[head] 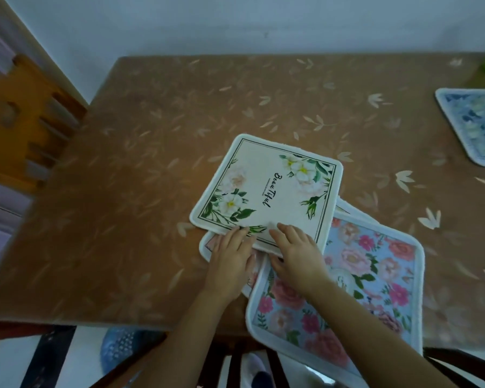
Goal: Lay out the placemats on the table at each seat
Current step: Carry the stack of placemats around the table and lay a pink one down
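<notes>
- right hand (297, 253): fingers lightly curled on top of the white mat (266, 191) at its near edge, thumb seemingly tucked under, so a pinch
- left hand (230, 256): just beside it, fingers fairly straight on the same edge; can't tell if it pinches
- white mat runs away from both hands, skewed, topping the stack
- pink flower mat (347, 281) beneath, overhanging the table (123, 163) edge
- blue mat (473, 124) lies far right
- chair (20, 121) far left, left hand nearer; likely next seat
</notes>
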A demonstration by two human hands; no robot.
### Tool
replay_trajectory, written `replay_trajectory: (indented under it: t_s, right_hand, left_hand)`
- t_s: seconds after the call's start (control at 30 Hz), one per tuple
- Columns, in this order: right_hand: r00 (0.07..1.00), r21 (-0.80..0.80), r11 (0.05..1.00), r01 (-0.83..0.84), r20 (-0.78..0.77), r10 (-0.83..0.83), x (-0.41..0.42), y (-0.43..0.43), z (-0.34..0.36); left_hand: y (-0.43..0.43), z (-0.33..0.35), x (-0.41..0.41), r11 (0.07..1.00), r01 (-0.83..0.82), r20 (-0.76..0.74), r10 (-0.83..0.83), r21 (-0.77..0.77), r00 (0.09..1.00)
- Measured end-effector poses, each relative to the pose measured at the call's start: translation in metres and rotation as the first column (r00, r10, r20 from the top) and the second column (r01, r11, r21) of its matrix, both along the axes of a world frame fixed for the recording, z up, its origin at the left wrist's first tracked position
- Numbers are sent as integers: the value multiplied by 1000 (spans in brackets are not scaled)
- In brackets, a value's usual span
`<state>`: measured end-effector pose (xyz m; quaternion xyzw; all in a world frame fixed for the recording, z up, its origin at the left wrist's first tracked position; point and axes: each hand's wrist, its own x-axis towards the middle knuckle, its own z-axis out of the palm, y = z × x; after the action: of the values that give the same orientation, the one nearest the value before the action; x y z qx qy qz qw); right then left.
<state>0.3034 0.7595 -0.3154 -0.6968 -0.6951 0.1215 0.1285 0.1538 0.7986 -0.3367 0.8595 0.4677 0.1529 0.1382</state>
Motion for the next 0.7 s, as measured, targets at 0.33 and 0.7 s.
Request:
replay_trajectory:
  t_s: [0.33, 0.7]
  right_hand:
    - [997, -5, 997, 72, -17, -72, -4, 10, -25]
    - [971, 30, 988, 152, -189, -144, -1, 8, -25]
  left_hand:
    - [21, -32, -4, 998, 51, 68, -49, -33, 996]
    - [38, -27, -4, 992, -30, 305, 66, -124, 950]
